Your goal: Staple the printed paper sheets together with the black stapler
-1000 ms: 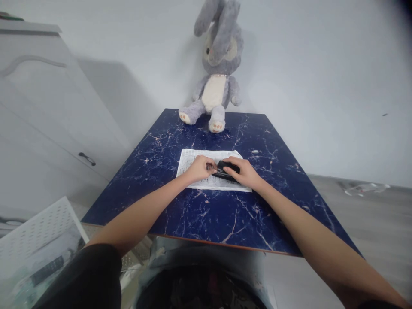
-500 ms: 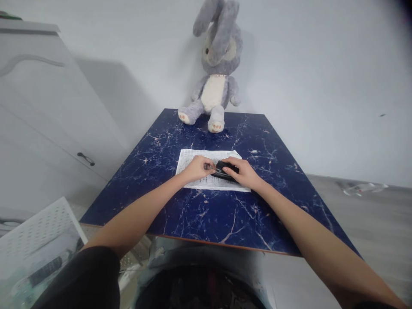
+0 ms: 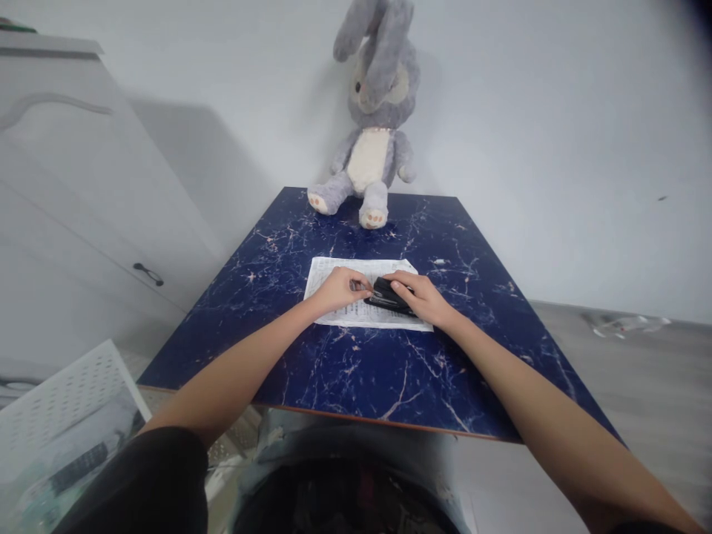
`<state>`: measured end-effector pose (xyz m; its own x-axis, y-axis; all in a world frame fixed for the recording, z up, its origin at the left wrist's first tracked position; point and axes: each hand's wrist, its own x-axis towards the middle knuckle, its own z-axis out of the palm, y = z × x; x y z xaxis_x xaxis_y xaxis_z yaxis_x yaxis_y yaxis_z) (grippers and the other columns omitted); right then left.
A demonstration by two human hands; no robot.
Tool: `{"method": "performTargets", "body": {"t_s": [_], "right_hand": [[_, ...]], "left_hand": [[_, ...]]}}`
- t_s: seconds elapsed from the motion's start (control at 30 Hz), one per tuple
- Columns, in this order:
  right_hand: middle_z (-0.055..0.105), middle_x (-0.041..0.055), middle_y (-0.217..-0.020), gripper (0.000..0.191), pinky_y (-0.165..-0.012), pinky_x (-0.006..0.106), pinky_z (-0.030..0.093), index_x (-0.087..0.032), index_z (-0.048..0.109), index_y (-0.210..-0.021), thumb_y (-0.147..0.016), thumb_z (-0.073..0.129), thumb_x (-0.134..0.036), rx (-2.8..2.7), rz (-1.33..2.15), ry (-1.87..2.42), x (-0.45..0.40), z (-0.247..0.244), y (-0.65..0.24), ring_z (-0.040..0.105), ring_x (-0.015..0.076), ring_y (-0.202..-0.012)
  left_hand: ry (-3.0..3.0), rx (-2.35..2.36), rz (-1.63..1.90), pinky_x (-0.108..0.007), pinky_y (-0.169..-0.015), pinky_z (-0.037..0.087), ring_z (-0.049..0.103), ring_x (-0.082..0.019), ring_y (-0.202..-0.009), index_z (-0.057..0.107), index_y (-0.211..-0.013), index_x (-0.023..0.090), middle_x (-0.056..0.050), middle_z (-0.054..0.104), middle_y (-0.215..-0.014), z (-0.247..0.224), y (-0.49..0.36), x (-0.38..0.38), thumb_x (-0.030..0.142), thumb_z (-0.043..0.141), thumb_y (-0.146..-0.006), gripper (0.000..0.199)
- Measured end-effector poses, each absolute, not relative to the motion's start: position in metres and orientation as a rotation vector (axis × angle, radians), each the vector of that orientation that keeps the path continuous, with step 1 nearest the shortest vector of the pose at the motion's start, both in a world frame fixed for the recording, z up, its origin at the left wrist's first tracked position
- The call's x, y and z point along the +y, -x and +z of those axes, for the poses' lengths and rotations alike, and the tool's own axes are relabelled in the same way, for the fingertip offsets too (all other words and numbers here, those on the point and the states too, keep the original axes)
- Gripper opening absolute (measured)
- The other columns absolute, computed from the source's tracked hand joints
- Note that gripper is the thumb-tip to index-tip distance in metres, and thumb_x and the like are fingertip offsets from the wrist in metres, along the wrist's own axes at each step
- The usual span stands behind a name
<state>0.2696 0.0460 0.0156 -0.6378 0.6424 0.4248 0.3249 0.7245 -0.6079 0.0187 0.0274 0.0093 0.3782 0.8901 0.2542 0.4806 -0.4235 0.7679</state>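
Note:
A black stapler (image 3: 383, 296) lies on a printed sheet of paper (image 3: 356, 319) in the middle of the table. My right hand (image 3: 421, 297) grips it from the right, fingers over its top. At its left end is my left hand (image 3: 342, 288), with thumb and forefinger closed in a pinch against the tip. Whatever those fingertips hold, if anything, is too small to make out. Part of the stapler's rear is covered by my right hand.
The dark blue marble-patterned table (image 3: 356, 371) carries a grey plush rabbit (image 3: 370, 159) at its far edge, against the wall. A white cabinet (image 3: 83, 208) stands to the left, above a white perforated basket (image 3: 72, 393). A clear plastic item (image 3: 626, 325) lies on the floor at right.
My right hand's fingers have shifted slightly on the stapler, and more of its side shows. My left hand's pinch stays at the left end, nearly unmoved.

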Motion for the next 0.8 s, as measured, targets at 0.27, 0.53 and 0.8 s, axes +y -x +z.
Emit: {"method": "performTargets", "body": {"t_s": [0.27,0.53,0.8], "right_hand": [[0.075,0.0077,-0.111,0.036,-0.091,0.037,0.052,-0.023,0.069,-0.122,-0.106,0.048,-0.047,-2.325,0.620,0.702,0.045,0.017,-0.270,0.070,0.0243,-0.099],[0.074,0.0087,-0.114,0.035,-0.093,0.038,0.052,-0.022,0.067,-0.124,-0.106,0.048,-0.046,-2.360,0.560,0.705,0.044,0.019,-0.270,0.070,0.0248,-0.103],[0.074,0.0096,-0.116,0.037,-0.095,0.041,0.053,-0.023,0.066,-0.126,-0.107,0.046,-0.047,-2.376,0.540,0.699,0.044,0.019,-0.270,0.069,0.0258,-0.104]], "left_hand": [[-2.037,1.245,0.967,-0.028,-0.075,0.051,0.066,-0.014,-0.071,0.081,-0.083,0.018,-0.002,0.078,-0.080,0.011,-0.019,0.028,0.019,0.075,-0.079,0.006],[-2.276,1.480,0.896,-0.033,-0.085,0.053,0.068,-0.019,-0.079,0.080,-0.089,0.018,-0.004,0.077,-0.088,0.011,-0.015,0.029,0.012,0.068,-0.083,0.015],[-2.496,1.627,0.737,-0.042,-0.100,0.051,0.069,-0.026,-0.100,0.079,-0.094,0.018,-0.008,0.077,-0.097,0.008,-0.003,0.038,0.015,0.064,-0.090,0.016]]}}
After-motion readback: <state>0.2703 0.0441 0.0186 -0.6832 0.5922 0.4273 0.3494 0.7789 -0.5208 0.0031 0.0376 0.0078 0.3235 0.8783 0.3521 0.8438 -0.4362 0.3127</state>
